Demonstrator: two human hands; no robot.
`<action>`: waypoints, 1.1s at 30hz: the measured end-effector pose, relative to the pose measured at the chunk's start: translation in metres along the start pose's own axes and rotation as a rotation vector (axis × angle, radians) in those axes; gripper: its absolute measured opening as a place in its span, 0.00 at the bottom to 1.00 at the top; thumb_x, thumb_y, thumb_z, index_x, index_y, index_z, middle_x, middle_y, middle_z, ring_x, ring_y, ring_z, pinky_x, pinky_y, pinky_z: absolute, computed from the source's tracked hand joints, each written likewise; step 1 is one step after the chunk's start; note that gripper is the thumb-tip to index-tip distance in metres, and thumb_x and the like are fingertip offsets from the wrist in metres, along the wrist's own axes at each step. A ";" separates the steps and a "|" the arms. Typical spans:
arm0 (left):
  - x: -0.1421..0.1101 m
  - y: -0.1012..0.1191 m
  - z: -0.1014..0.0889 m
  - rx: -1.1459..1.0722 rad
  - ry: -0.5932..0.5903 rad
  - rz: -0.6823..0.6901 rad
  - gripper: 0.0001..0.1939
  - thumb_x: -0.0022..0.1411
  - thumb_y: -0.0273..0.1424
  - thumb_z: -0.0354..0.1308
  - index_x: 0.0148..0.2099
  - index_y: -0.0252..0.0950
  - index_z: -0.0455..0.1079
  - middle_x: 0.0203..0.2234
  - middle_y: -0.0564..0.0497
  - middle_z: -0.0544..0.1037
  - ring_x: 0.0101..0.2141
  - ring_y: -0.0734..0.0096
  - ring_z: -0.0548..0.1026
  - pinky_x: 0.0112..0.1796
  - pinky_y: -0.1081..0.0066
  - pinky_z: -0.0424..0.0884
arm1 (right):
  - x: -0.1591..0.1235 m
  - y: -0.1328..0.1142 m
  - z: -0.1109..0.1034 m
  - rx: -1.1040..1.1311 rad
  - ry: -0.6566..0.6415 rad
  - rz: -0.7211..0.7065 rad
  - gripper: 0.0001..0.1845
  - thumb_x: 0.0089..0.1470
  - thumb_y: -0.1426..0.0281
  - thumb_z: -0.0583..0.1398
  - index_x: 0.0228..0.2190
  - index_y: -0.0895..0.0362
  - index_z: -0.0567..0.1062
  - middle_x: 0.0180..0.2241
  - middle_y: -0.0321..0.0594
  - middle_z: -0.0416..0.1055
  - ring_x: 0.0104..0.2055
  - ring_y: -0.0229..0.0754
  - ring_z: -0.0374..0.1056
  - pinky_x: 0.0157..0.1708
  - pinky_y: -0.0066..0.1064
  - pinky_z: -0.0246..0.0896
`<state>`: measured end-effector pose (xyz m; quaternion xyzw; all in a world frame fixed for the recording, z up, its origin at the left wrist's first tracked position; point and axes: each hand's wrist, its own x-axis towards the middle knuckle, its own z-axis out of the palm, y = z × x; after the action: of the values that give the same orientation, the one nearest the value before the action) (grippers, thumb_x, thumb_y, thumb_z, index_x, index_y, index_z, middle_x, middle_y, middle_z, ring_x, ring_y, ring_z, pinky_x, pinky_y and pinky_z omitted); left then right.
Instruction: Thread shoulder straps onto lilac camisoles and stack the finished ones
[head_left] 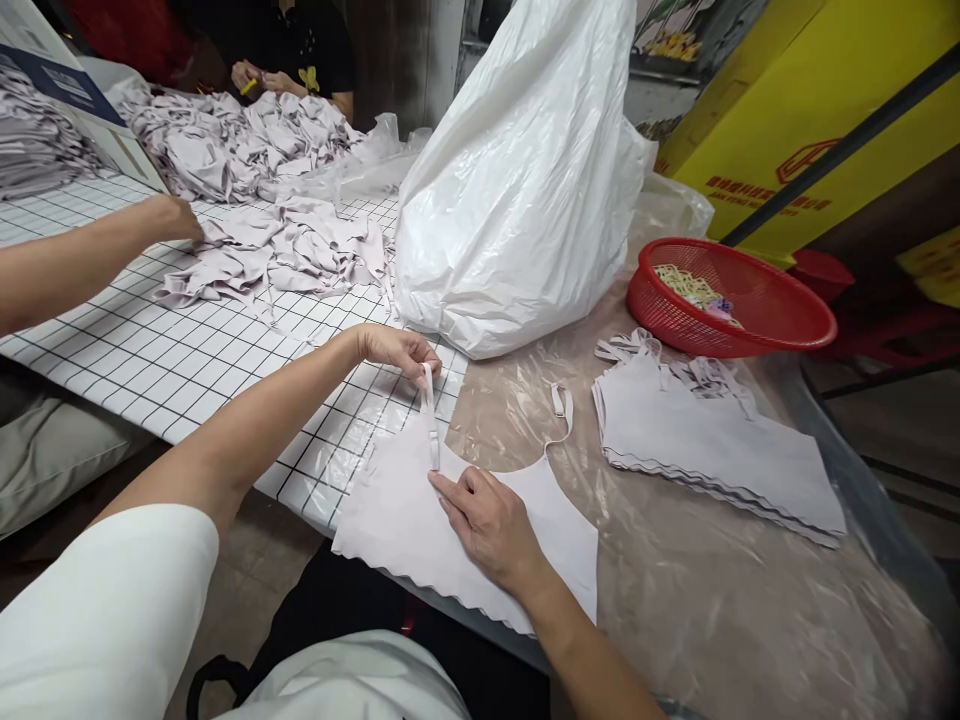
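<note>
– Table (pixel 510 640) covered by checked cloth (pixel 247 345) and clear plastic (pixel 675 590); white bag (pixel 517 200) set behind. Where is the top (pixel 397 510)?

– Laid flat at the near edge, across both covers.

– How is it held?

– Its strap (pixel 430 400) is clamped between the left hand's (pixel 401 352) closed fingertips; the right hand (pixel 491 525) is rested at the strap's base, its grip unclear.

– Handling?

– Light, soft and limp, probably; best taken by strap or hem, fabric kept flat.
</note>
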<state>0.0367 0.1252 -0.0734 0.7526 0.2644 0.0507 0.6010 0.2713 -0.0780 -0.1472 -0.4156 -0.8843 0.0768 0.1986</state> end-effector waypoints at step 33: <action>0.004 -0.033 0.039 0.523 0.632 -0.152 0.12 0.50 0.35 0.64 0.35 0.34 0.73 0.27 0.52 0.76 0.27 0.72 0.70 0.29 0.73 0.63 | 0.000 0.001 0.001 0.091 0.067 -0.007 0.10 0.66 0.70 0.53 0.41 0.56 0.74 0.30 0.39 0.70 0.30 0.39 0.64 0.31 0.30 0.60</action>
<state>0.0444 0.0975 -0.1160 0.8057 0.4945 0.1658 0.2808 0.2712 -0.0774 -0.1483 -0.4053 -0.8742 0.1020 0.2471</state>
